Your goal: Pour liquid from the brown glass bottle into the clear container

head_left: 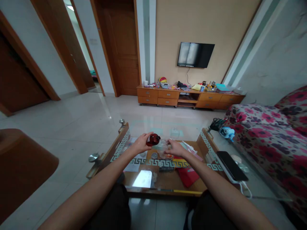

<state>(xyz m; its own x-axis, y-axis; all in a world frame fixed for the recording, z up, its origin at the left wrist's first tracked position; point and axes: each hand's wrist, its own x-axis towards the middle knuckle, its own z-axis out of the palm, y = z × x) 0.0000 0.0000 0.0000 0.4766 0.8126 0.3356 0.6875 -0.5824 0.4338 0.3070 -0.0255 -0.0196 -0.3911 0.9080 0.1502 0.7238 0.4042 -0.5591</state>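
Note:
My left hand point(142, 143) is closed around a dark brown bottle point(153, 139). The bottle is tipped over to the right, its narrow black neck pointing toward my other hand. My right hand point(175, 149) curls around a clear cup point(163, 145), just to the right of the bottle's mouth. The cup is see-through and its outline is hard to make out; whether any liquid passes between the two does not show. Both hands are above the glass-topped coffee table point(141, 187). A small round silvery item point(154, 155) shows below the bottle.
A phone point(232, 166) with a white cable lies at the table's right side. Beyond it are a pen holder point(216, 124) and a blue-and-white item point(227, 133). Red cloth or paper point(188, 176) shows under the glass. A flowered sofa point(263, 134) borders the right.

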